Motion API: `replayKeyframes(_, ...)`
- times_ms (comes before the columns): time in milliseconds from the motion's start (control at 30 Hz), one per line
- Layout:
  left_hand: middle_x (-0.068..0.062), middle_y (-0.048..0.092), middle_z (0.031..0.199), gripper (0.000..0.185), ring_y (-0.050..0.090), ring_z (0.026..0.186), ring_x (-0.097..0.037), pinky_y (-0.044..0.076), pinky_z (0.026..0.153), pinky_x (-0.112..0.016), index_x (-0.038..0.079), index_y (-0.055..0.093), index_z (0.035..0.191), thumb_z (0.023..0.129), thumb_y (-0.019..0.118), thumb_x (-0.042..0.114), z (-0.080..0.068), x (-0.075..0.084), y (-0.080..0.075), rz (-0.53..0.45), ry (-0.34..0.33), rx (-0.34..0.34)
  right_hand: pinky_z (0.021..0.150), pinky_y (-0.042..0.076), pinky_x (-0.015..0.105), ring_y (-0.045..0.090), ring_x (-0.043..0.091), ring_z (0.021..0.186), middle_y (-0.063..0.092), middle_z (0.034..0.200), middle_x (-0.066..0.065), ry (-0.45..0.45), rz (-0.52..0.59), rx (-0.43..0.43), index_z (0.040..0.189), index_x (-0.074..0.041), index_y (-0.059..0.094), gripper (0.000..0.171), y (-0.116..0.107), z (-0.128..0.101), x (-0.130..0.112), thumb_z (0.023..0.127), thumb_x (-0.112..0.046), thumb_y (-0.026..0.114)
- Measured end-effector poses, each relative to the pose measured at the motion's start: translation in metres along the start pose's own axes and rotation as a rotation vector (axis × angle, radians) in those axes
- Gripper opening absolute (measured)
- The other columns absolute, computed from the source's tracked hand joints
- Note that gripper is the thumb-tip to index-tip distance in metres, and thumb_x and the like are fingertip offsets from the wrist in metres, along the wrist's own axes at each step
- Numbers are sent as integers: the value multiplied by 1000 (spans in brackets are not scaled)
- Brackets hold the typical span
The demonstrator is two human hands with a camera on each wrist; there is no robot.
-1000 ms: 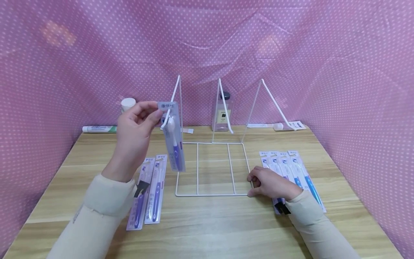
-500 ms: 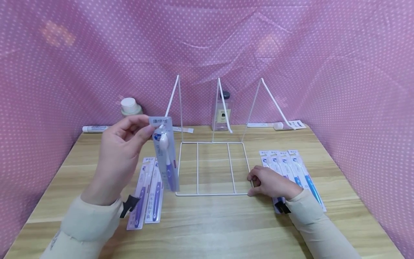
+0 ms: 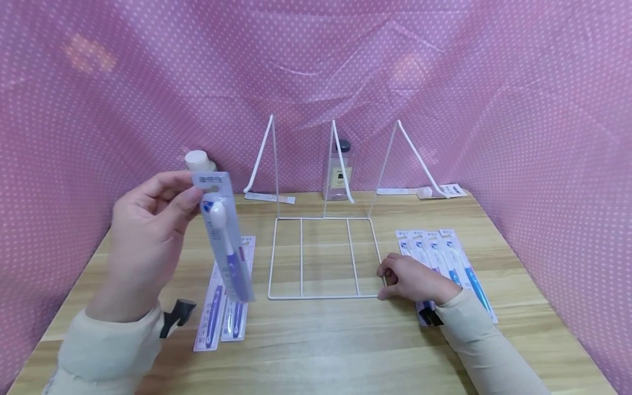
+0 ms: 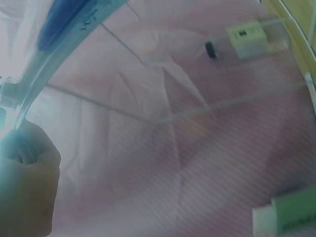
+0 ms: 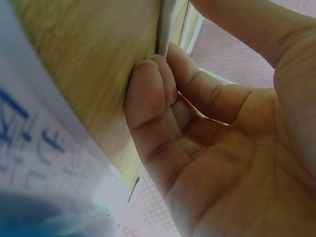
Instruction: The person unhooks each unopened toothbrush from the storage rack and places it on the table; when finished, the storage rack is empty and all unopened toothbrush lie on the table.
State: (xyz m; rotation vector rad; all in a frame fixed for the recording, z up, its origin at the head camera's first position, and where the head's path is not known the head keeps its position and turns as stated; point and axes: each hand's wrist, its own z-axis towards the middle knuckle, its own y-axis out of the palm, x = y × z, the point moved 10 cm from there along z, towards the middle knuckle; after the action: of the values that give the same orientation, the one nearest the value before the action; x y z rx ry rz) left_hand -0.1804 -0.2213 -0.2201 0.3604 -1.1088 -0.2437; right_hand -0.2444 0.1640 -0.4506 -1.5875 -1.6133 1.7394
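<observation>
Left hand (image 3: 148,241): pinched the top edge of a packaged purple toothbrush (image 3: 226,238); pack hung tilted above the worktop (image 3: 316,340), left of the white wire rack (image 3: 323,258).
Right hand (image 3: 412,278): fingers curled round the rack's front right corner; blue toothbrush packs (image 3: 446,258) just beside it.

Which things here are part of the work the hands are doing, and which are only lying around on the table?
In use:
- purple toothbrush pack, pinched at its top by the left hand
- white wire rack, held at its front right corner by the right hand
- purple packs on the table
- blue packs

Lying about:
- clear bottle
- white-capped jar
- small tube
</observation>
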Motion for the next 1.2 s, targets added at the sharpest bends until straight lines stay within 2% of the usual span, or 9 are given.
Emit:
replayKeyframes(67, -11, 77, 99, 19, 73, 86, -15, 62, 78, -25, -10, 71, 113, 95, 66, -13, 2, 0, -13, 6, -6, 18, 79, 51, 30, 57, 13, 87, 62, 98, -2, 3, -4, -3, 110, -7, 70, 40, -1, 0, 0, 84, -29, 90)
replayKeyframes(167, -10, 78, 99, 19, 74, 86, -14, 62, 78, -24, -7, 73, 113, 95, 69, -9, 8, -9, -37, 7, -58, 47, 79, 51, 30, 56, 13, 86, 62, 98, -2, 7, -8, -3, 110, -7, 70, 40, -1, 0, 2, 84, -29, 90)
replayKeyframes(367, -2, 77, 102, 24, 73, 88, -10, 61, 78, -20, 3, 76, 112, 89, 82, 6, 18, -41, -90, 94, -251, 174, 78, 51, 30, 56, 12, 85, 62, 96, -2, 6, -7, 6, 110, -7, 70, 40, -1, -1, 3, 83, -29, 90)
replayKeyframes(467, 2, 74, 104, 21, 70, 89, -8, 59, 78, -19, 8, 77, 110, 90, 82, 9, 20, -58, -114, 140, -338, 223, 78, 51, 29, 57, 13, 85, 62, 96, -2, 4, 4, 1, 110, -7, 69, 40, 1, -2, 3, 84, -29, 90)
replayKeyframes(667, 5, 68, 103, 10, 65, 91, -7, 56, 78, -18, 11, 74, 105, 98, 72, 5, 23, -88, -144, 150, -450, 212, 77, 50, 29, 57, 13, 85, 62, 96, -2, 13, 4, 0, 110, -7, 69, 39, 2, -2, 3, 84, -28, 90)
replayKeyframes(833, 8, 71, 95, 20, 65, 88, -4, 56, 75, -17, 16, 74, 98, 102, 64, 0, 22, -111, -163, 199, -552, 187, 77, 50, 28, 56, 13, 85, 62, 96, -3, 2, -2, 0, 110, -8, 69, 38, 0, -1, 2, 84, -28, 90)
replayKeyframes(933, 11, 72, 92, 21, 65, 87, -2, 56, 76, -17, 17, 72, 101, 104, 59, 0, 20, -130, -172, 277, -646, 149, 76, 50, 28, 56, 12, 85, 62, 96, -3, -6, -4, 4, 109, -7, 69, 39, 0, -1, 1, 84, -28, 90)
replayKeyframes(1033, 13, 69, 93, 18, 62, 90, -2, 56, 79, -18, 11, 65, 118, 107, 54, 3, 15, -150, -183, 433, -746, 114, 76, 50, 28, 56, 12, 84, 61, 96, -2, -10, -7, 6, 109, -7, 69, 39, -1, -1, 1, 84, -29, 90)
replayKeyframes(1200, 6, 65, 107, 44, 58, 100, -5, 56, 85, -20, -3, 47, 151, 108, 51, 6, 6, -173, -206, 707, -863, 96, 77, 50, 28, 56, 12, 85, 62, 96, -2, -2, -6, 1, 110, -7, 69, 39, -1, 1, 2, 84, -29, 90)
